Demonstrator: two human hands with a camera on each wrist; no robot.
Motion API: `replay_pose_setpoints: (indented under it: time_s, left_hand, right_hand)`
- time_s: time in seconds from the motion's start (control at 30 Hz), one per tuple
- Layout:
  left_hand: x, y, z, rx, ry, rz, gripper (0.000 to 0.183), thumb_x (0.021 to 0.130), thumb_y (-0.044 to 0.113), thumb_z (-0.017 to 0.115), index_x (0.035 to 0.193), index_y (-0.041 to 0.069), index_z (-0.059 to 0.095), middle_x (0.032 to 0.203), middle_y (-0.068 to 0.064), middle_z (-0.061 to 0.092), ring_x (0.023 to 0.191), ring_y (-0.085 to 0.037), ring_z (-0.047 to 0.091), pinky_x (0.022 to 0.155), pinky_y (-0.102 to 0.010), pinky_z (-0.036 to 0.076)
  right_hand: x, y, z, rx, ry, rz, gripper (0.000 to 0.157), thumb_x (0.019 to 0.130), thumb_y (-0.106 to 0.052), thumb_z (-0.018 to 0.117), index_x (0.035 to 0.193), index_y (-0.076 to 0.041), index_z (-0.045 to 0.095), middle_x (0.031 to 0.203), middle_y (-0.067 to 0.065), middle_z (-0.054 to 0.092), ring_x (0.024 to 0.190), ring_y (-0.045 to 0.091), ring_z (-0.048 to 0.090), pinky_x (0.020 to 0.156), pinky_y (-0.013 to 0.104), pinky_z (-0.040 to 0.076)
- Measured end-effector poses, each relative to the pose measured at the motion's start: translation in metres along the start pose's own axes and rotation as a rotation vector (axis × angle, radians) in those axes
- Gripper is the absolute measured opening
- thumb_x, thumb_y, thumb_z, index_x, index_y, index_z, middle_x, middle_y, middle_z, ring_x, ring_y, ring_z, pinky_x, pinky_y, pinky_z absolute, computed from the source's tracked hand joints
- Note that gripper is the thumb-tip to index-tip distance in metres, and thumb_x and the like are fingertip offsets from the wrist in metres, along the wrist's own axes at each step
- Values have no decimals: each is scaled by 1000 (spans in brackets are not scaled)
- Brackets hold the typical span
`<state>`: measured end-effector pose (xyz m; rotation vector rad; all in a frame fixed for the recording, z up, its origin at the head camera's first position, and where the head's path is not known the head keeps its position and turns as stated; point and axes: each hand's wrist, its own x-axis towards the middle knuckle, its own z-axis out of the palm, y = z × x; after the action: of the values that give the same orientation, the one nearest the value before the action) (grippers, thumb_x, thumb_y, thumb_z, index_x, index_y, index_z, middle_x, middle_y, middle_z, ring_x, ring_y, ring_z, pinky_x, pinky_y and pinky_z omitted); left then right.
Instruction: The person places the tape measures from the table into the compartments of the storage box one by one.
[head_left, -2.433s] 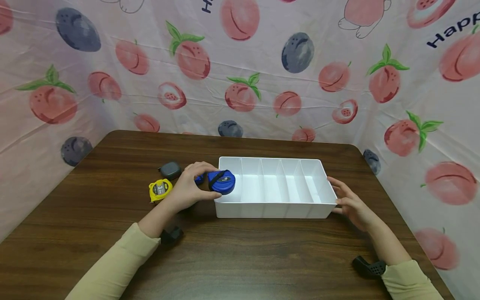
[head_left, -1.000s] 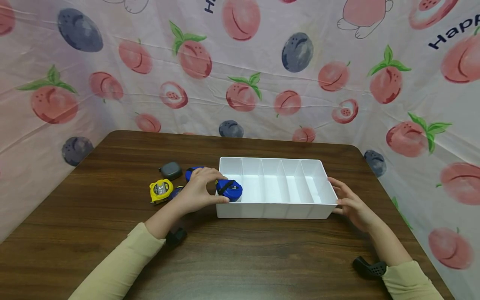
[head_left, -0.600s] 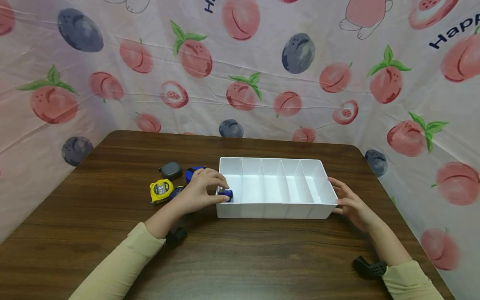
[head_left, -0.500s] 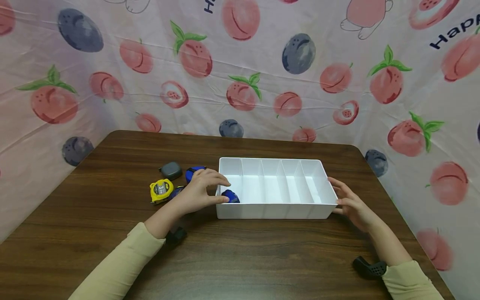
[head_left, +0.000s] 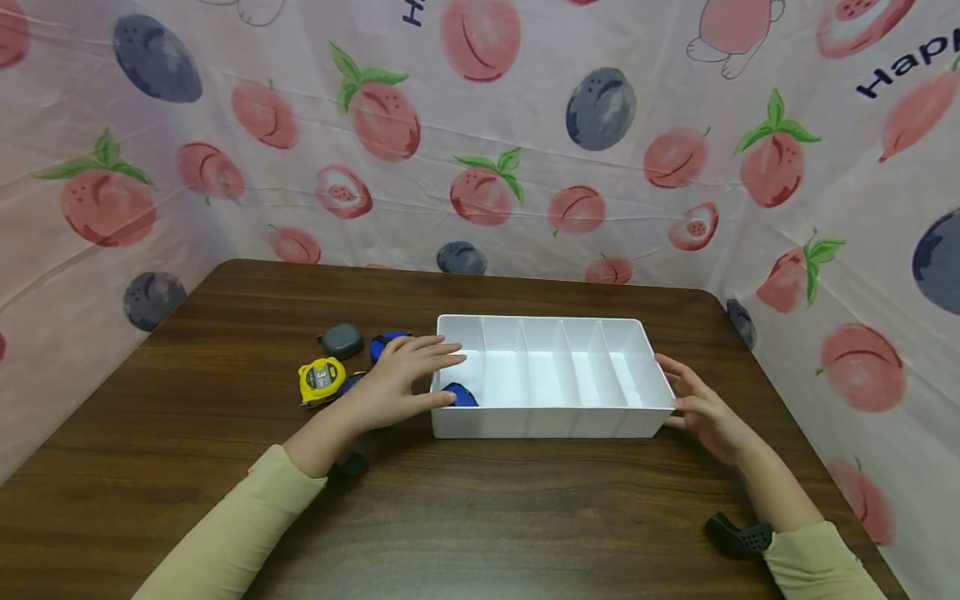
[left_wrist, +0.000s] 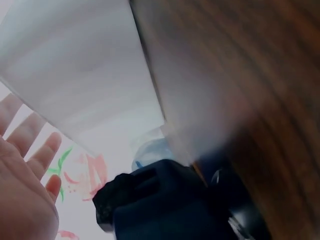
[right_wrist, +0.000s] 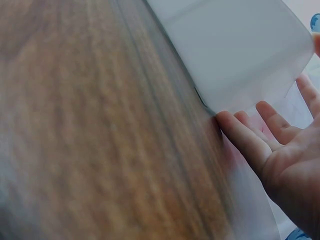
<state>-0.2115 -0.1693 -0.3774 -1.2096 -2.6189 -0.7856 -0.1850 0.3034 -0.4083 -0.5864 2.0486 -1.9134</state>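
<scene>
In the head view a white divided box [head_left: 545, 422] stands on the table, its compartments in a row. A blue tape measure [head_left: 461, 395] lies in the leftmost compartment, partly hidden by the front wall. Over that end of the box my left hand [head_left: 399, 377] spreads its fingers, holding nothing; the thumb tip overlaps the tape measure. In the left wrist view the left hand [left_wrist: 22, 185] shows straight fingers beside the box wall. My right hand [head_left: 705, 410] touches the box's right end with extended fingers; the right wrist view shows this hand [right_wrist: 295, 160] with fingertips at the lower corner.
Left of the box lie a yellow tape measure [head_left: 321, 379], a dark grey one [head_left: 342, 341], a blue one [head_left: 386, 343] and a dark blue one [head_left: 351, 382] partly behind the left hand. A fruit-printed curtain [head_left: 525, 100] surrounds the brown table [head_left: 525, 517].
My left hand carried the blue tape measure right and down into the leftmost compartment, then let go and spread its fingers. The right hand stayed at the box's right end.
</scene>
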Motion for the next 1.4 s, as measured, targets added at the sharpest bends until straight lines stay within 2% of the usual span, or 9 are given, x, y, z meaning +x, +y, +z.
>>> replay_pose_setpoints:
  time_s: [0.13, 0.57, 1.07, 1.23, 1.4]
  left_hand:
    - [-1, 0, -4, 40, -3, -28, 59, 88, 42, 67, 139, 14, 53, 145, -4, 45, 138, -26, 29, 108, -56, 13]
    - [-6, -3, -25, 142, 60, -52, 67, 84, 45, 71, 140, 13, 52, 147, -7, 42, 140, -27, 23, 110, -57, 6]
    - [-15, -7, -43, 218, 37, -141, 79, 82, 60, 65, 146, 21, 42, 153, -4, 31, 144, -26, 10, 109, -57, -3]
    - [-18, -9, -45, 219, 31, -183, 80, 80, 57, 69, 147, 24, 40, 155, 1, 26, 145, -25, 6, 109, -57, -5]
    - [-19, -10, -47, 226, 40, -196, 82, 79, 57, 70, 147, 23, 40, 156, 0, 24, 145, -27, 4, 108, -59, -6]
  right_hand:
    - [0, 0, 0, -8, -1, -1, 61, 94, -6, 36, 152, -18, 21, 145, 22, 17, 119, 15, 47, 89, 36, 46]
    - [-1, -1, 2, 1, 8, 6, 61, 93, -7, 37, 152, -18, 21, 147, 27, 10, 118, 14, 47, 89, 36, 46]
    - [-1, -1, 3, -3, 2, 2, 62, 93, -8, 38, 152, -18, 21, 147, 27, 9, 118, 15, 48, 89, 35, 46]
    - [-1, -1, 3, 7, 1, 1, 62, 93, -7, 38, 151, -17, 21, 147, 28, 8, 118, 14, 48, 89, 35, 47]
    - [-1, -1, 3, 14, 3, 3, 62, 92, -6, 38, 151, -17, 22, 147, 29, 7, 117, 14, 49, 89, 34, 47]
